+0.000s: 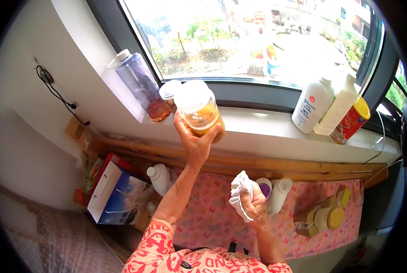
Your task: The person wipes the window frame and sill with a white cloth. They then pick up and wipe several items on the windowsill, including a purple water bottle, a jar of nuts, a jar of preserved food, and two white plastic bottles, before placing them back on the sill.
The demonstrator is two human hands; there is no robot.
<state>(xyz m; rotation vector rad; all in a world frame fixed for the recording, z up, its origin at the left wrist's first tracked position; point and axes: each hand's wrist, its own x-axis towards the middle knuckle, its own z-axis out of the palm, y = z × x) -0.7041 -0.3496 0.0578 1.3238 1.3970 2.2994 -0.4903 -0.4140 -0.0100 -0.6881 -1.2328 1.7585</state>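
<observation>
My left hand is wrapped round a clear jar with a white lid and amber-coloured contents. The jar is at the windowsill; whether its base touches the sill I cannot tell. Just left of it stands a smaller white-lidded jar, partly hidden. Lower right, over the table, my right hand is closed on a crumpled white cloth. Close beside that hand are a purple-and-white round container and a white bottle, both partly covered by it.
A tall bluish bottle stands at the sill's left end. Two white bottles and a red tin with a yellow lid occupy its right. On the pink patterned table cover sit yellow-lidded containers. A blue-and-white bag lies left.
</observation>
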